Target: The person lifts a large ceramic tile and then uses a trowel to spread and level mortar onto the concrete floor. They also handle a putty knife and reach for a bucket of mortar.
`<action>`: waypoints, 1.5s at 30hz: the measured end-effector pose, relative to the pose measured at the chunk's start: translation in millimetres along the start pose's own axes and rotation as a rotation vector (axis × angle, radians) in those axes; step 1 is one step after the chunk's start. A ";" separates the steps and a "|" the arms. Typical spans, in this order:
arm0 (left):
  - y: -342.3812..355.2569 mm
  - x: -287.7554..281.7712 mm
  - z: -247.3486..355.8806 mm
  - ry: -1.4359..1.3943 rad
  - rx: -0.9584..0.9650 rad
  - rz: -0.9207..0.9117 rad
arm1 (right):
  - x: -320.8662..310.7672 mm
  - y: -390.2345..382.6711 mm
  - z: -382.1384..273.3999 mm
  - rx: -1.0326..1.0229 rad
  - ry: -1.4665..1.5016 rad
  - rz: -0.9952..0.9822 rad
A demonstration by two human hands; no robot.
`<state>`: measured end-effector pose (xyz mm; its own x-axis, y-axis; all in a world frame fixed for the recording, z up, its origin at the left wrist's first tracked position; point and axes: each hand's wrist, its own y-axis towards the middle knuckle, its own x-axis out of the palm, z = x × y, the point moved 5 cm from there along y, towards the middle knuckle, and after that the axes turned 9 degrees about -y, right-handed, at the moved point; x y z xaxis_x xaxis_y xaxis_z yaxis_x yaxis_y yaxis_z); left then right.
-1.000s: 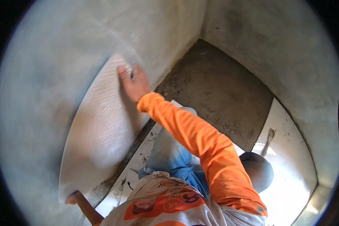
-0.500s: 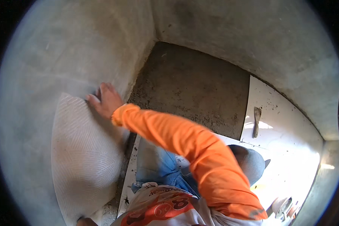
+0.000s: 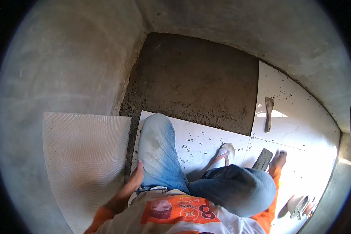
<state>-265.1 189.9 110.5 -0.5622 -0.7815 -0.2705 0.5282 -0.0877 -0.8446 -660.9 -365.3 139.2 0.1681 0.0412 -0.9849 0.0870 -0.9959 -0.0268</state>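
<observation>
We have let go of the ridged-back tile [image 3: 85,152], leaving it leaning unaided at the left edge of the floor [image 3: 199,78]. Our left hand [image 3: 135,177], loosely open, looks empty beside our knee [image 3: 158,134]; our right hand [image 3: 278,160] is by a grey block [image 3: 263,159], grip unclear.

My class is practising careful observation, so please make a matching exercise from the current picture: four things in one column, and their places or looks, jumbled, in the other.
Things:
1. Scraper
2. Panel
3. Left hand
4. Right hand

Places or looks:
A. Close by the person's left knee
B. Next to a dark grey block
C. Pale, with fine combed lines, some curved, across its face
D. Lying on a white tile, across a bright patch of light

Right pairs: 1-D, 2-C, 3-A, 4-B
</observation>
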 end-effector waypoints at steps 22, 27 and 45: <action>25.8 25.4 177.1 0.629 0.875 0.233 | 87.9 -194.5 109.4 0.556 -0.097 -0.203; 138.1 18.2 212.0 0.197 0.750 0.103 | 75.8 -167.2 102.5 0.406 0.034 -0.204; 293.4 57.9 136.5 1.464 1.117 0.411 | 7.2 -90.6 14.3 0.313 -0.064 -0.063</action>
<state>-55.8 34.7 -89.9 -0.0177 0.1640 -0.9863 0.5300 -0.8349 -0.1484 -681.6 -275.9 132.1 0.1093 0.1081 -0.9881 -0.2123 -0.9686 -0.1294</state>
